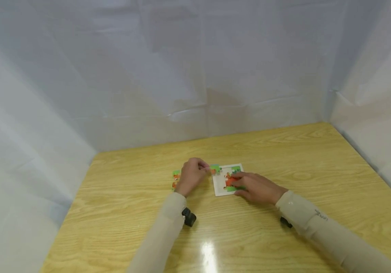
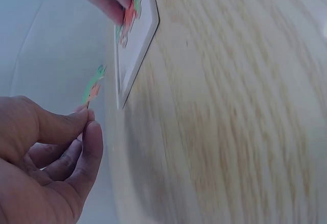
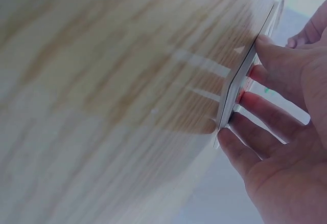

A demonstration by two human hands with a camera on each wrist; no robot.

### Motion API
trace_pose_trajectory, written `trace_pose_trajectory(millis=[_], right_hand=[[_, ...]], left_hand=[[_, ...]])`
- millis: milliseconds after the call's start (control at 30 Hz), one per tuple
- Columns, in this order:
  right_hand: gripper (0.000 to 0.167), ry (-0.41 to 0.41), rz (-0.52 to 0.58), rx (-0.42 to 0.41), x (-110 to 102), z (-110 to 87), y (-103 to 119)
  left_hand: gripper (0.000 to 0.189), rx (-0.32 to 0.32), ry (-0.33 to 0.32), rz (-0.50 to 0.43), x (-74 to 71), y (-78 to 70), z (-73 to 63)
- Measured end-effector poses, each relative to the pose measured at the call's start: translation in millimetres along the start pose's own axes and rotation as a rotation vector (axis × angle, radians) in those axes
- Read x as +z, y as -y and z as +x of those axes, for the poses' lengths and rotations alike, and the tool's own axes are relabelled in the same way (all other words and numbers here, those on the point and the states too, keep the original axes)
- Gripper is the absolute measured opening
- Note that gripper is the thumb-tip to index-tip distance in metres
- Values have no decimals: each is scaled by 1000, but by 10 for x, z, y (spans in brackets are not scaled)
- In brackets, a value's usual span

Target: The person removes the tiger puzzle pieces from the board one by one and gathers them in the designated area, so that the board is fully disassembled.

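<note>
Between thumb and fingertips, my left hand pinches a green and orange jigsaw piece, raised near the far left corner of a white puzzle tray. In the left wrist view this piece stands out past the fingertips, apart from the tray. Joined red and green pieces lie in the tray's right part, partly covered by my right hand. Its spread fingers rest on those pieces and the tray's right edge. The right wrist view shows the thumb at the tray border.
More jigsaw pieces with orange figures lie on the wooden table left of the left hand, partly hidden by it. White sheeting hangs behind the table and at both sides.
</note>
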State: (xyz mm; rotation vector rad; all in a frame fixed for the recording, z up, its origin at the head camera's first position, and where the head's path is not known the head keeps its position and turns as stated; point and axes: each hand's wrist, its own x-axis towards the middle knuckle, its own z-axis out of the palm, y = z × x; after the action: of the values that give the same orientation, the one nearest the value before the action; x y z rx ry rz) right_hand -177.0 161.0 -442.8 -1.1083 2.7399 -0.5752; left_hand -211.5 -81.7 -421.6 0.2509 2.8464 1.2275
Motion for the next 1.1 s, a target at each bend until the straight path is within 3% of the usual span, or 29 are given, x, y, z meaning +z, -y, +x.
trace_pose_trajectory(millis=[300, 533, 867, 1100], right_hand=[[37, -6, -3, 24, -20, -21, -6], [38, -12, -10, 29, -29, -33, -18], [37, -12, -12, 21, -30, -27, -28], [39, -13, -11, 19, -28, -20, -26]], left_hand=[[10, -51, -21, -23, -205, 138, -44], [10, -90, -45, 18, -337, 255, -59], [9, -102, -58, 20, -430, 380, -86], [10, -117, -86, 79, -469, 407, -90]])
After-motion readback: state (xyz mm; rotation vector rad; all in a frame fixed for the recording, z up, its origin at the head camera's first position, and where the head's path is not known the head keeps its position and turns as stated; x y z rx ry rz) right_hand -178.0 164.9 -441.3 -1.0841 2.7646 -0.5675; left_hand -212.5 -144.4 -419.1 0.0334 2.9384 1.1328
